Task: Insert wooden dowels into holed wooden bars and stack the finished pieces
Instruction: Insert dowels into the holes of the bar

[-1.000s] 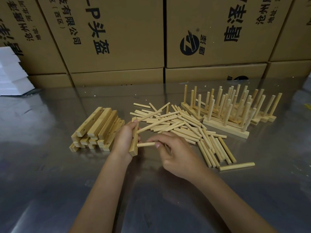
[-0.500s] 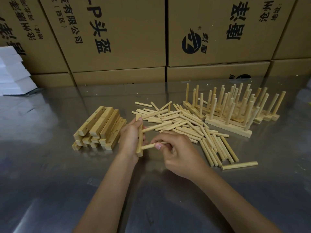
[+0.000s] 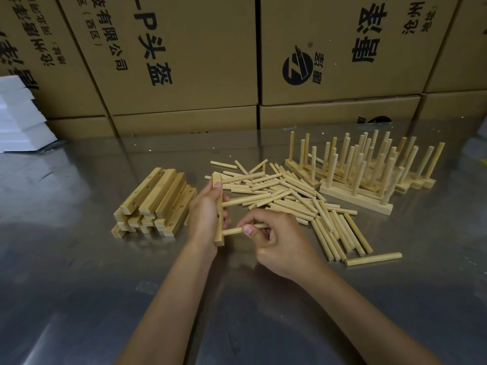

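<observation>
Our left grip (image 3: 204, 214) clamps the pale holed wooden bar (image 3: 218, 210) upright; our right grip (image 3: 274, 239) pinches a round light wooden dowel (image 3: 243, 229) touching its lowest hole. If we push tilted, the dowel may jam or the bar slip.

The dowels (image 3: 279, 196), the holed bars (image 3: 155, 196) and the finished pieces (image 3: 355, 180) are all pale yellow wood. The tabletop (image 3: 79, 285) is shiny grey metal. The cardboard boxes (image 3: 184, 61) are brown with black printed characters. The foam blocks (image 3: 18, 117) are white.

Warehouse workshop — stacked printed cartons (image 3: 168, 56), steel table (image 3: 79, 285).
</observation>
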Demonstrator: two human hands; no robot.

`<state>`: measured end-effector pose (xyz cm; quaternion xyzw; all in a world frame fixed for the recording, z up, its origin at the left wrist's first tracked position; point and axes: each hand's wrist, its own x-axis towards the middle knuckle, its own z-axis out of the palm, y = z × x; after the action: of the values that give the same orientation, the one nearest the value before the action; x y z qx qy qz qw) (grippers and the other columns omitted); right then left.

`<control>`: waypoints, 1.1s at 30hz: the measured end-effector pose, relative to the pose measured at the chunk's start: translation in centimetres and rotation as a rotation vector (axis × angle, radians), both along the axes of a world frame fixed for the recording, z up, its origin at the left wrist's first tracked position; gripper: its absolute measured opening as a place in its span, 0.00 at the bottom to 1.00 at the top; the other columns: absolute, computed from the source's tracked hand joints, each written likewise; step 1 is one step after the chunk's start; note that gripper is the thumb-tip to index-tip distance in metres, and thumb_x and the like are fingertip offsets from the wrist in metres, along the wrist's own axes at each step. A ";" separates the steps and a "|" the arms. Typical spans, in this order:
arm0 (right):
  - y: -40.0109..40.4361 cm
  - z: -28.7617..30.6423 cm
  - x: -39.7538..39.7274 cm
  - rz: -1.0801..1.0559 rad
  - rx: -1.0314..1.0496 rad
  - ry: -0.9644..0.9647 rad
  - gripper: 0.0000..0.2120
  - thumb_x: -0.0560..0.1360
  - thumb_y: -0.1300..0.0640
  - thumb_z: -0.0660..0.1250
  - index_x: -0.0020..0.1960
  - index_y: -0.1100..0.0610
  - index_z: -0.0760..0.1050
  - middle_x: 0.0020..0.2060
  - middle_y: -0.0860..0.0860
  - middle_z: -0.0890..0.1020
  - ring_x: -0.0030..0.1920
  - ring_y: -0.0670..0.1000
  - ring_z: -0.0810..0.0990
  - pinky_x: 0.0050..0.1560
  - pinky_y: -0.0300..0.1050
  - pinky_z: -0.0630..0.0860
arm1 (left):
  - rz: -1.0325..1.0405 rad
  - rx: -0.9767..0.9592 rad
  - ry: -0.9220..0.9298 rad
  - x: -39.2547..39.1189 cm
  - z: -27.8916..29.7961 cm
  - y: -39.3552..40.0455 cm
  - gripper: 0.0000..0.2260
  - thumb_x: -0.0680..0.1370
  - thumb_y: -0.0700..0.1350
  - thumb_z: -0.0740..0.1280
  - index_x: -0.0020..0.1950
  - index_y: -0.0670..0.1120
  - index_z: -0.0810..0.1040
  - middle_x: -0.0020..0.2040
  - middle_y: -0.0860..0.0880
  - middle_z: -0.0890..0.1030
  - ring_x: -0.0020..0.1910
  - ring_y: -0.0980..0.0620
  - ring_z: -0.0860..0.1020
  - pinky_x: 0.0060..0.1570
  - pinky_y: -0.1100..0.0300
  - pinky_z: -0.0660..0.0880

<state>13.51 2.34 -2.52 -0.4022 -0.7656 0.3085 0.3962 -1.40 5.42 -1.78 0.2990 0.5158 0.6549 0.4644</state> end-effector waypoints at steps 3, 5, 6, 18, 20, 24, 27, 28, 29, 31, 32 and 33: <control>0.6 1.0 0.7 0.008 -0.071 0.020 0.05 0.76 0.56 0.71 0.50 0.47 0.82 0.36 0.45 0.81 0.38 0.51 0.78 0.38 0.46 0.73 | 0.018 0.043 0.013 0.2 0.2 0.1 0.11 0.84 0.46 0.61 0.62 0.50 0.80 0.34 0.53 0.76 0.24 0.58 0.69 0.22 0.64 0.66; 1.1 1.5 1.3 -0.010 -0.156 0.066 0.12 0.73 0.50 0.75 0.55 0.44 0.78 0.41 0.45 0.82 0.41 0.48 0.79 0.42 0.42 0.74 | 0.059 0.063 0.032 0.3 0.2 0.1 0.12 0.84 0.46 0.61 0.65 0.51 0.78 0.33 0.54 0.76 0.25 0.59 0.69 0.22 0.65 0.67; 1.4 1.6 1.6 -0.062 -0.184 0.065 0.17 0.70 0.46 0.76 0.56 0.43 0.76 0.43 0.45 0.82 0.41 0.46 0.79 0.40 0.41 0.75 | 0.085 0.074 0.030 0.3 0.2 0.1 0.12 0.84 0.46 0.61 0.66 0.52 0.78 0.34 0.54 0.77 0.25 0.59 0.70 0.23 0.66 0.68; 0.2 1.2 -0.3 0.044 -0.630 0.304 0.16 0.73 0.48 0.75 0.49 0.62 0.82 0.38 0.54 0.86 0.33 0.46 0.79 0.27 0.38 0.74 | 0.154 0.250 0.002 2.1 0.5 -0.6 0.13 0.84 0.47 0.60 0.69 0.54 0.68 0.41 0.53 0.80 0.32 0.54 0.79 0.34 0.60 0.78; 0.7 1.3 0.4 -0.057 -0.606 0.345 0.11 0.73 0.53 0.75 0.48 0.62 0.83 0.36 0.54 0.84 0.32 0.45 0.79 0.27 0.37 0.73 | 0.100 0.273 0.011 2.1 0.6 -0.6 0.13 0.84 0.46 0.61 0.69 0.55 0.66 0.41 0.56 0.83 0.40 0.53 0.82 0.41 0.56 0.81; 2.9 2.1 4.1 -0.249 -0.398 0.272 0.06 0.73 0.55 0.75 0.48 0.54 0.84 0.37 0.45 0.82 0.39 0.45 0.77 0.39 0.38 0.70 | -0.055 0.240 0.097 2.0 0.4 -0.5 0.15 0.83 0.42 0.63 0.69 0.52 0.69 0.50 0.56 0.85 0.51 0.52 0.84 0.41 0.54 0.83; 4.5 2.2 8.1 -0.395 -0.264 0.119 0.10 0.74 0.53 0.73 0.55 0.53 0.82 0.46 0.45 0.82 0.50 0.48 0.77 0.50 0.42 0.71 | -0.143 0.143 0.305 2.5 -0.3 -0.5 0.17 0.82 0.41 0.65 0.69 0.54 0.72 0.49 0.56 0.84 0.53 0.54 0.83 0.43 0.56 0.82; 4.9 2.0 9.5 -0.451 -0.240 0.083 0.11 0.75 0.53 0.73 0.56 0.53 0.82 0.47 0.45 0.81 0.52 0.48 0.76 0.52 0.43 0.71 | -0.151 0.125 0.381 2.7 -0.5 -0.4 0.17 0.82 0.41 0.65 0.69 0.55 0.72 0.51 0.56 0.83 0.54 0.55 0.81 0.46 0.55 0.82; 5.2 1.8 10.8 -0.522 -0.232 0.048 0.13 0.75 0.53 0.73 0.58 0.53 0.80 0.49 0.46 0.80 0.54 0.49 0.76 0.55 0.45 0.71 | -0.149 0.119 0.460 3.0 -0.8 -0.4 0.18 0.81 0.41 0.66 0.69 0.56 0.72 0.53 0.56 0.82 0.55 0.56 0.80 0.50 0.52 0.82; 5.8 1.2 13.2 -0.676 -0.253 -0.023 0.18 0.75 0.53 0.73 0.63 0.55 0.79 0.54 0.50 0.80 0.62 0.54 0.74 0.63 0.53 0.72 | -0.138 0.133 0.588 3.2 -1.1 -0.4 0.17 0.81 0.41 0.66 0.68 0.56 0.73 0.54 0.55 0.80 0.53 0.59 0.78 0.56 0.49 0.79; 5.9 0.9 14.1 -0.743 -0.266 -0.086 0.19 0.74 0.52 0.73 0.63 0.56 0.79 0.57 0.53 0.80 0.66 0.57 0.71 0.65 0.56 0.71 | -0.132 0.138 0.631 3.3 -1.2 -0.4 0.17 0.81 0.41 0.66 0.67 0.57 0.73 0.54 0.55 0.79 0.52 0.60 0.78 0.57 0.48 0.78; 6.0 0.8 14.8 -0.800 -0.283 -0.161 0.19 0.75 0.51 0.72 0.63 0.55 0.79 0.58 0.55 0.80 0.69 0.59 0.68 0.66 0.55 0.70 | -0.129 0.137 0.661 3.2 -1.2 -0.4 0.17 0.81 0.41 0.66 0.66 0.58 0.73 0.54 0.55 0.79 0.52 0.61 0.77 0.58 0.48 0.78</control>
<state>28.30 8.32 -1.72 -0.7405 -0.5279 0.2004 0.3646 1.84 5.04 -3.01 0.5574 0.5736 0.5249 0.2912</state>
